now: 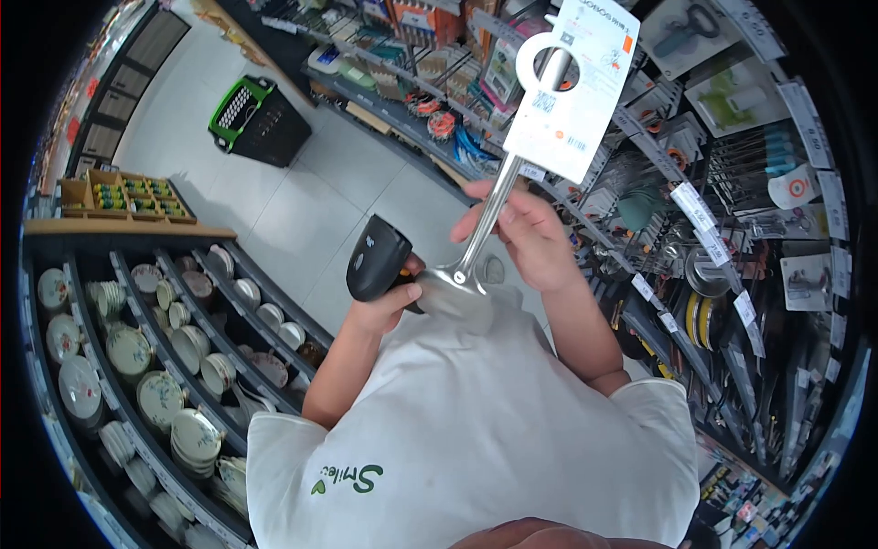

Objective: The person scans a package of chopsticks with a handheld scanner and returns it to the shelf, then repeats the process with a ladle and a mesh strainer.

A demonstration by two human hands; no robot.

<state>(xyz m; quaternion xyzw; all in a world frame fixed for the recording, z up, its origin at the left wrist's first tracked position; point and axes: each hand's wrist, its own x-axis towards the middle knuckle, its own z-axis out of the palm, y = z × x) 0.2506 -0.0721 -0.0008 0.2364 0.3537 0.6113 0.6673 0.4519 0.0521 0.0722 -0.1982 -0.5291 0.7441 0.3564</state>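
A long stainless-steel wok spatula slants up across the middle, its broad blade low in front of my white shirt. My right hand is closed around its handle, fingertips showing on the far side. A large white cardboard tag with a QR code and a barcode hangs at the handle's upper end, the handle passing behind its round cut-out. My left hand is wrapped round a black handheld barcode scanner, its head pointing up and left. The left thumb lies right at the edge of the spatula blade.
Shelves of bowls and plates stand at the left, with a wooden divided box of small goods on top. A black basket with a green rim is on the tiled floor. Racks of packaged kitchen tools line the right.
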